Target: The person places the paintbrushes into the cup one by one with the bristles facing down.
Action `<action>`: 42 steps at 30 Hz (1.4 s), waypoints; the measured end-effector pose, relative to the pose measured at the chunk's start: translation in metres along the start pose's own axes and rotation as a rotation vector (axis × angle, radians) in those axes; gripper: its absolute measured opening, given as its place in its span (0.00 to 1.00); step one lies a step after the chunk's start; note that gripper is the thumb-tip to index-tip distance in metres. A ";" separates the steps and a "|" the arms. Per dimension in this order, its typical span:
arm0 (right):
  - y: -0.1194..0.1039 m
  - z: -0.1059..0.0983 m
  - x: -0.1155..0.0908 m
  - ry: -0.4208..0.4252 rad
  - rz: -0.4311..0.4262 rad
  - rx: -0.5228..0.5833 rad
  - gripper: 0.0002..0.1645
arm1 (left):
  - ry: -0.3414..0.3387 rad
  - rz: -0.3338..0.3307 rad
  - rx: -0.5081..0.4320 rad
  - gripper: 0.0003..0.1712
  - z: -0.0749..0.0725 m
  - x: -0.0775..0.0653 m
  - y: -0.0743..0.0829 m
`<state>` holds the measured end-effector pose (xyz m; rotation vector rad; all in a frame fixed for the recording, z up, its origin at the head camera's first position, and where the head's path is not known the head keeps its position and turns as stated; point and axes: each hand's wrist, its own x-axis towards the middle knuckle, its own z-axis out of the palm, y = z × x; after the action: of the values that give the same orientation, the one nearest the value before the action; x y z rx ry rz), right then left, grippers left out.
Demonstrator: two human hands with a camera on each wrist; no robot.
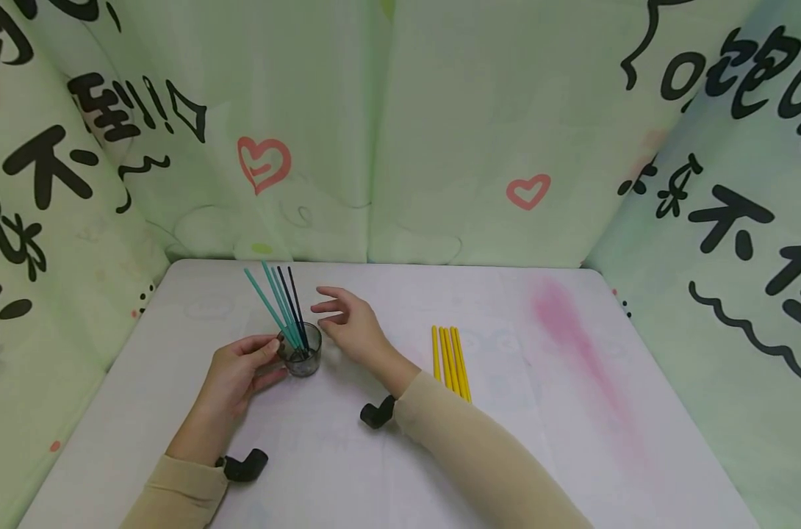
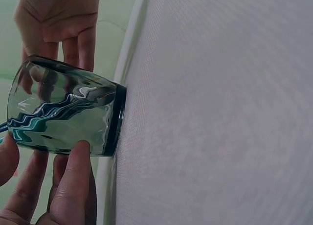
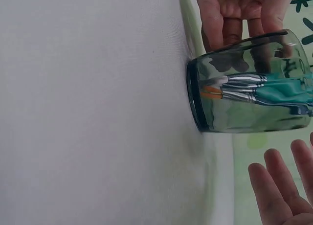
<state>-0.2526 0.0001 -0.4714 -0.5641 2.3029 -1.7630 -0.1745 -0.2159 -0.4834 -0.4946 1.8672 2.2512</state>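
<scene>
A smoky see-through glass stands upright on the table, with several paintbrushes leaning to the left in it. Their handles are teal and dark blue; in the right wrist view metal ferrules and bristles show low inside. My left hand holds the glass from its left side, thumb near the rim and fingers against the wall. On the other side, my right hand is held just off the rim, its fingers loosely spread. Between those fingers nothing is held, and they are apart from the glass.
Several yellow sticks lie side by side right of the glass, their near ends hidden by the right sleeve. A pink stain marks the white table. Pale green printed curtains enclose the back and sides.
</scene>
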 end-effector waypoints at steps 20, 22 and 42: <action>0.014 -0.069 -0.035 0.105 0.088 0.103 0.34 | 0.004 -0.012 0.007 0.15 0.000 -0.001 -0.001; 0.015 -0.075 -0.038 0.114 0.091 0.106 0.35 | 0.001 -0.012 0.008 0.15 0.000 -0.001 -0.001; 0.026 -0.119 -0.071 0.164 0.163 0.077 0.35 | -0.013 -0.008 -0.002 0.11 0.000 -0.001 -0.001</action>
<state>-0.2370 0.1405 -0.4694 -0.2200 2.2980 -1.8714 -0.1735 -0.2157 -0.4838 -0.4848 1.8540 2.2459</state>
